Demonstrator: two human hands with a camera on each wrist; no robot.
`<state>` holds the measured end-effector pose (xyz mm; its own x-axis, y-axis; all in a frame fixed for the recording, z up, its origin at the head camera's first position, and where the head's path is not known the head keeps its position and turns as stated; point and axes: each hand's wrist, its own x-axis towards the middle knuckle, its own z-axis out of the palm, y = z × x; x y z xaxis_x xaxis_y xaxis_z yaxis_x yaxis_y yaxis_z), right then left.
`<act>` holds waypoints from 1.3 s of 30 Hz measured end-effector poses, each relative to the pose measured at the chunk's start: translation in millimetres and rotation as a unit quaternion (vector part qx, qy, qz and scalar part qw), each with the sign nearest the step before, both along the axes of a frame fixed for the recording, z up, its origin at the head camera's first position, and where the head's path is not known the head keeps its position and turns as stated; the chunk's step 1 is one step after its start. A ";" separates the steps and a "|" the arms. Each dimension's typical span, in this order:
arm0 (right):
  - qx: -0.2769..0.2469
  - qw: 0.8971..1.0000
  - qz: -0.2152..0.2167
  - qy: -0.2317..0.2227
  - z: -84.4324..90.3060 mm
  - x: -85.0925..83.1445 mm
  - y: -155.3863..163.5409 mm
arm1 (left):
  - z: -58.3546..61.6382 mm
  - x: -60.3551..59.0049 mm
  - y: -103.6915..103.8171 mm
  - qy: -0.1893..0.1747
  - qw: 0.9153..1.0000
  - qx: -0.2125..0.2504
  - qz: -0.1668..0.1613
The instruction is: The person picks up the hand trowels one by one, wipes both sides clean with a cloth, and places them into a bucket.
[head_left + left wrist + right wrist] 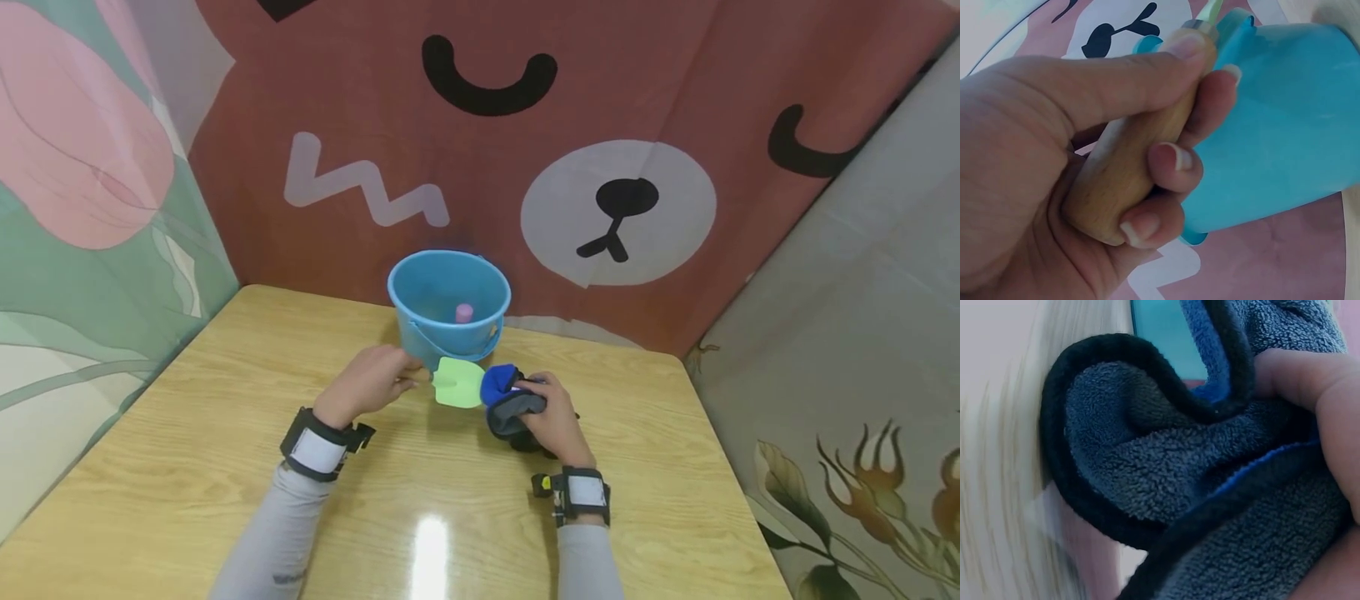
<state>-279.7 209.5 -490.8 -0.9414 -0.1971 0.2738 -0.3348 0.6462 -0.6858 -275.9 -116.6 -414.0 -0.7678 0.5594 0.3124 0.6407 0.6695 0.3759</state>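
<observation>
My left hand (372,382) grips the wooden handle (1129,156) of a toy shovel whose flat light-green blade (458,383) points right, in front of the bucket. Thumb and curled fingers wrap the handle in the left wrist view. My right hand (557,417) holds a bunched cleaning cloth (517,410), grey on one side and blue on the other with a black edge. The cloth lies right at the blade's tip in the head view. Up close, its folds (1147,456) hang from the thumb and fingers.
A light-blue bucket (448,329) with a hanging handle stands at the back of the wooden table (187,433), just beyond my hands. Inside it shows a small pink object (464,313). Printed curtains (480,167) close off the back and sides.
</observation>
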 end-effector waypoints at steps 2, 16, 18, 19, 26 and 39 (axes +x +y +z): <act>-0.002 1.000 -0.003 -0.002 -1.6 -0.5 2.6 | -0.2 -0.1 -1.2 -0.003 1.000 0.003 -0.001; -0.058 0.998 -0.022 -0.006 -0.5 -1.4 17.6 | 4.1 -4.1 0.1 -0.013 1.000 0.015 -0.005; -0.068 0.997 -0.023 0.000 -1.0 -1.6 17.3 | 4.6 -2.4 0.3 -0.016 1.000 0.017 -0.008; -0.071 0.997 -0.024 0.004 -1.1 -1.7 17.0 | 5.1 -1.4 0.5 -0.017 1.000 0.019 -0.010; -0.082 0.996 -0.009 0.026 4.1 -2.6 11.2 | 4.8 2.4 3.6 -0.022 0.999 0.027 -0.019; -0.084 0.994 0.048 0.056 5.2 -0.1 -12.8 | -6.4 0.5 13.9 0.001 0.999 0.013 -0.031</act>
